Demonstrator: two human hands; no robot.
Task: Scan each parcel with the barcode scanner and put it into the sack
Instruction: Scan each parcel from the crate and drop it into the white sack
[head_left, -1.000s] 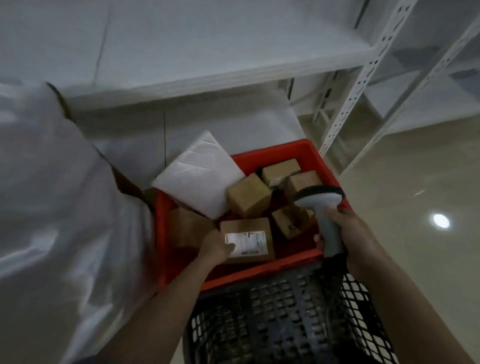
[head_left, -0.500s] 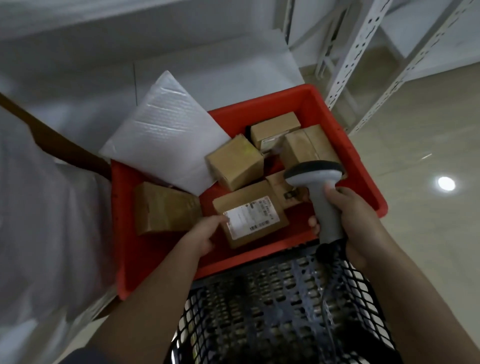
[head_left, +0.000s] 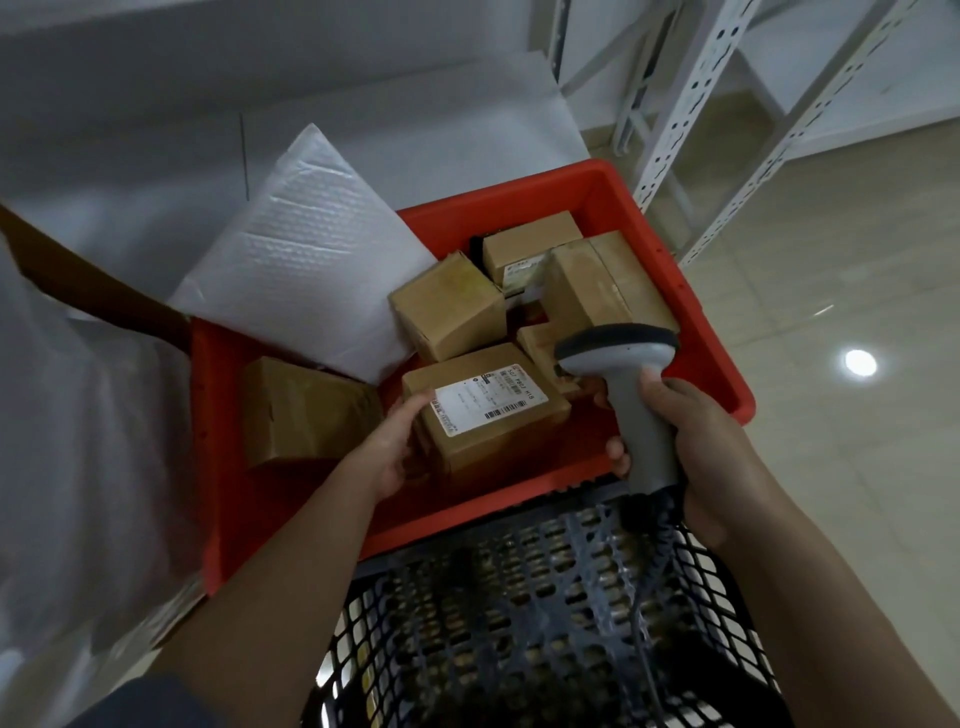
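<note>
Cardboard parcel (head_left: 483, 415), label up in the red crate (head_left: 691, 332), is gripped at its left end by the left hand (head_left: 387, 452) while the right hand (head_left: 691, 436), wrapped round the barcode scanner (head_left: 631, 395), must next aim at the barcode before sacking.

Both forearms bare from wrist to the frame edge; no watch, ring, glove or band seen on either. Left hand (head_left: 388, 453) and right hand (head_left: 702, 447) uncovered, fingernails short where visible. A dark blue-grey sleeve (head_left: 150, 701) edge shows at 7 o'clock, on the left upper arm. Fabric detail blurred.
</note>
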